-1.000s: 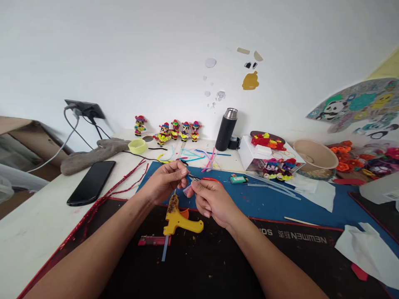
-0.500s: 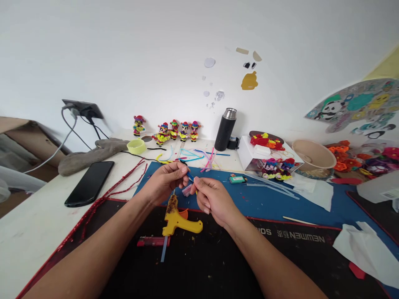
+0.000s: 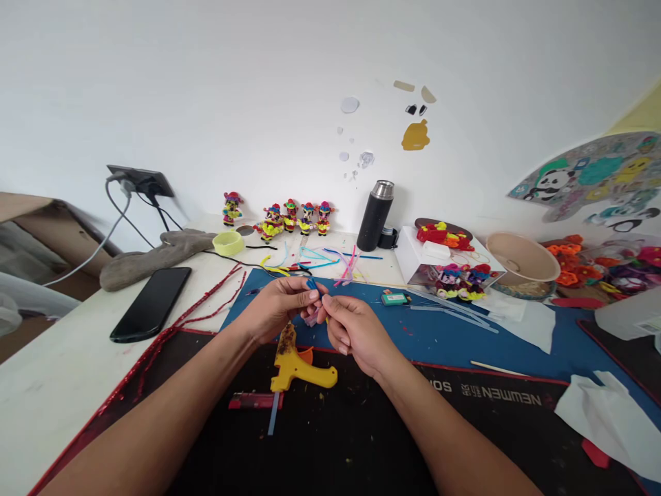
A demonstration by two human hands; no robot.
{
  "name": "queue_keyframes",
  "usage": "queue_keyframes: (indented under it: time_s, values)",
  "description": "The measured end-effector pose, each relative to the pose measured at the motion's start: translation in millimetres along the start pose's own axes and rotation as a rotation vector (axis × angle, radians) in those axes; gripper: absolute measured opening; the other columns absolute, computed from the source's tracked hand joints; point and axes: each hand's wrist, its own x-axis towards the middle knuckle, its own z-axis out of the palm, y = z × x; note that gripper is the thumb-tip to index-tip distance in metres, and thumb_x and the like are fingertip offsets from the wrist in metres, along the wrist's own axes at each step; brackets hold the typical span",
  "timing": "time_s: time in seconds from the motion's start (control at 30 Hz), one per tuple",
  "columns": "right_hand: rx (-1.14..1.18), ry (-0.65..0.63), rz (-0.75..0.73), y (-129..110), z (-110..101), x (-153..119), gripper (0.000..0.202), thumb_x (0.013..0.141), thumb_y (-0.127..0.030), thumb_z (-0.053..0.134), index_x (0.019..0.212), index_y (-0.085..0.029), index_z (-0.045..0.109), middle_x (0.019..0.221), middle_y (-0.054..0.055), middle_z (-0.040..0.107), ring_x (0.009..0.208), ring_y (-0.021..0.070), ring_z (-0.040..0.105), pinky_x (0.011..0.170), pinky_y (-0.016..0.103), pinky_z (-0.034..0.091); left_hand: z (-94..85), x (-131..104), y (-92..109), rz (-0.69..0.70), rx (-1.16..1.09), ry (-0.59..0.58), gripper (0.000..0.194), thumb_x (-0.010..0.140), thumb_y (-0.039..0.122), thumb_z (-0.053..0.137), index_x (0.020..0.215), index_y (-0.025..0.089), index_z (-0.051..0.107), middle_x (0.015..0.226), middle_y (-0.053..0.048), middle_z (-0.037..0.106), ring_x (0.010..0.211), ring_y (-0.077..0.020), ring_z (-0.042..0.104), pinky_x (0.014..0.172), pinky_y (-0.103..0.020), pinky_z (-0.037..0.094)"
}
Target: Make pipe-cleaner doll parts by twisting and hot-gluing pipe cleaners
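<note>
My left hand (image 3: 290, 303) is closed, its thumb and fingers pinching a small blue pipe cleaner piece (image 3: 311, 283) that sticks up above the fingertips. My right hand (image 3: 354, 329) is also closed, its thumb and forefinger pinched right beside the left fingertips at the lower end of the blue piece. A sliver of yellow shows by the right fingers; what it belongs to is hidden. Just below the hands a yellow hot glue gun (image 3: 302, 368) lies on the black mat, a glue stick (image 3: 273, 413) poking out of its back end.
Several pipe cleaner dolls (image 3: 290, 217) stand along the wall. A black thermos (image 3: 375, 217) and a white box (image 3: 407, 265) are at the back. To the left lie a phone (image 3: 151, 304) and red twisted stems (image 3: 178, 324). A red cutter (image 3: 248, 400) rests near the glue gun.
The blue piece lay slanted between both hands' fingertips; now it points up from the left fingers. The left fingers have shifted around it, while the right hand has hardly moved.
</note>
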Motion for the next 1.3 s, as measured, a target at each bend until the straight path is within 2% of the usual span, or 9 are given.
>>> queue_keyframes:
  time_s: [0.13, 0.37, 0.57, 0.8, 0.97, 1.13, 1.3]
  values:
    - [-0.022, -0.022, 0.013, 0.9, -0.3, -0.2, 0.046, 0.091, -0.062, 0.070, 0.077, -0.018, 0.067, 0.042, -0.009, 0.041, 0.035, 0.0073, 0.035, 0.037, 0.022, 0.022, 1.3, 0.2, 0.0, 0.044, 0.039, -0.023, 0.031, 0.068, 0.038, 0.097, 0.074, 0.014, 0.079, 0.060, -0.005, 0.071, 0.054, -0.0131, 0.061, 0.056, -0.023, 0.045]
    - [-0.129, 0.053, -0.008, -0.9, 0.0, -0.3, 0.043, 0.091, -0.062, 0.068, 0.082, -0.020, 0.064, 0.051, -0.007, 0.053, 0.037, 0.0080, 0.043, 0.037, 0.021, 0.025, -2.4, 2.6, -0.7, 0.029, -0.036, 0.099, 0.036, 0.056, 0.035, 0.103, 0.073, 0.013, 0.081, 0.065, -0.005, 0.074, 0.056, -0.0104, 0.062, 0.056, -0.020, 0.048]
    - [-0.132, 0.104, -0.050, 0.3, -0.6, 2.1, 0.039, 0.087, -0.058, 0.073, 0.088, -0.020, 0.068, 0.050, -0.009, 0.051, 0.037, 0.0081, 0.044, 0.038, 0.021, 0.027, -3.4, 4.2, -1.3, 0.016, -0.033, 0.114, 0.036, 0.057, 0.034, 0.103, 0.074, 0.011, 0.081, 0.066, -0.005, 0.074, 0.058, -0.0106, 0.064, 0.055, -0.018, 0.048]
    - [-0.132, 0.137, -0.082, -1.8, -2.7, 2.4, 0.037, 0.085, -0.055, 0.075, 0.083, -0.018, 0.071, 0.043, -0.010, 0.043, 0.035, 0.0079, 0.039, 0.040, 0.023, 0.027, -0.9, 4.4, -1.7, -0.015, -0.092, 0.119, 0.038, 0.055, 0.031, 0.104, 0.075, 0.009, 0.080, 0.066, -0.006, 0.074, 0.056, -0.0094, 0.063, 0.052, -0.017, 0.049]
    - [-0.119, 0.132, -0.079, -2.6, -1.6, 2.3, 0.037, 0.084, -0.055, 0.076, 0.082, -0.018, 0.071, 0.042, -0.010, 0.042, 0.036, 0.0081, 0.040, 0.040, 0.023, 0.028, -2.8, 4.5, -1.0, -0.052, -0.141, 0.100, 0.037, 0.054, 0.027, 0.105, 0.071, 0.009, 0.077, 0.066, -0.006, 0.075, 0.055, -0.0098, 0.066, 0.051, -0.016, 0.051]
    - [-0.094, 0.119, -0.065, -0.8, -1.2, 2.5, 0.037, 0.084, -0.056, 0.077, 0.084, -0.019, 0.071, 0.046, -0.010, 0.046, 0.037, 0.0078, 0.042, 0.040, 0.022, 0.027, -4.5, 4.0, -0.3, -0.026, -0.131, 0.089, 0.036, 0.056, 0.027, 0.104, 0.073, 0.009, 0.077, 0.065, -0.007, 0.075, 0.054, -0.0112, 0.067, 0.050, -0.017, 0.052]
    - [-0.108, 0.118, -0.048, -0.1, -2.3, 2.3, 0.035, 0.084, -0.053, 0.077, 0.092, -0.019, 0.071, 0.051, -0.009, 0.051, 0.038, 0.0079, 0.044, 0.039, 0.021, 0.028, -7.0, 5.0, 1.7, -0.003, -0.113, 0.137, 0.038, 0.054, 0.029, 0.105, 0.072, 0.010, 0.078, 0.066, -0.006, 0.075, 0.054, -0.0096, 0.065, 0.049, -0.015, 0.050]
